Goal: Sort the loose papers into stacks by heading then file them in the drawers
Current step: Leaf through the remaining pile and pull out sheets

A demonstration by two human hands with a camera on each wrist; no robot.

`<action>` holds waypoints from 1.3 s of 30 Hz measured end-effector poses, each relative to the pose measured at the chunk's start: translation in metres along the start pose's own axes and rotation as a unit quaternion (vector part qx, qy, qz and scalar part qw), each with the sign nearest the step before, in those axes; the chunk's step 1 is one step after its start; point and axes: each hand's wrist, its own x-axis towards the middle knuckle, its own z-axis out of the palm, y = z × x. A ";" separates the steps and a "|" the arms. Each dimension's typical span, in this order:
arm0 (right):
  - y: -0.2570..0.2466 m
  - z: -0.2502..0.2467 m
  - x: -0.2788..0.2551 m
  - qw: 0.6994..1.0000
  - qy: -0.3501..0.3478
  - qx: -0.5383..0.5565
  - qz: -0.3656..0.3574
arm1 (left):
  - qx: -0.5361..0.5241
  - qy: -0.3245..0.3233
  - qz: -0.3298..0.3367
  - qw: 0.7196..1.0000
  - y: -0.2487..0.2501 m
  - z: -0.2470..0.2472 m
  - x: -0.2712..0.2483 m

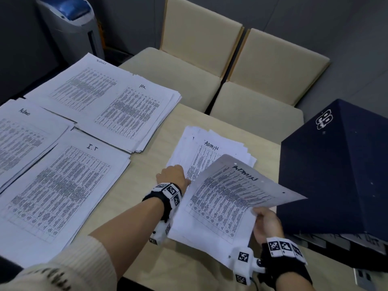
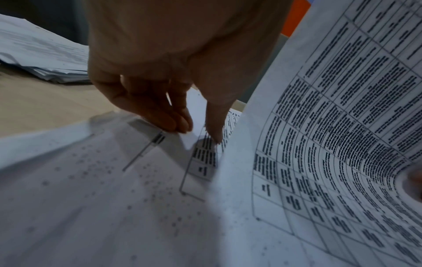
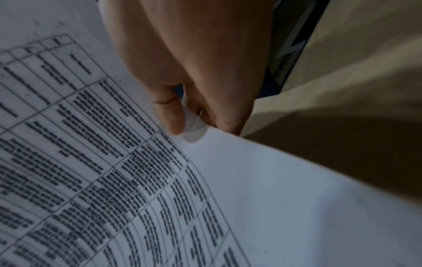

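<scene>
My right hand (image 1: 265, 222) pinches the near right edge of a printed sheet headed "ADMIN" (image 1: 228, 198) and lifts it curled above the loose pile (image 1: 212, 153); the right wrist view shows thumb and fingers (image 3: 171, 115) nipping its edge. My left hand (image 1: 175, 175) reaches onto the loose pile, whose top sheet is also headed "ADMIN". In the left wrist view its straight fingertips (image 2: 180, 122) press on the pile's paper (image 2: 114, 180), with the lifted sheet (image 2: 331, 144) arching to the right. Sorted stacks lie to the left: "I.T" (image 1: 63, 185), "HR" (image 1: 134, 114), "Admin" (image 1: 23, 133) and a far stack (image 1: 84, 85).
A dark blue drawer unit (image 1: 336, 171) stands at the table's right end. The wooden table (image 1: 151, 143) shows bare between the stacks and the loose pile. Two beige chairs (image 1: 210, 59) sit beyond the far edge, and a grey appliance (image 1: 69, 24) stands at back left.
</scene>
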 end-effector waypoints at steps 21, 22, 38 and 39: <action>0.007 0.003 0.008 0.999 -0.007 -0.035 0.006 | -0.138 0.021 -0.038 0.989 -0.008 0.008 -0.021; 0.007 0.003 0.007 0.999 -0.005 -0.043 0.006 | -0.141 0.017 -0.026 0.989 -0.009 0.008 -0.021; -0.003 0.004 0.010 0.998 0.010 -0.056 0.003 | 0.033 0.118 0.103 0.987 -0.015 -0.023 -0.016; -0.003 0.004 0.010 0.998 0.016 -0.061 0.001 | 0.078 0.115 0.115 0.984 -0.012 -0.026 -0.018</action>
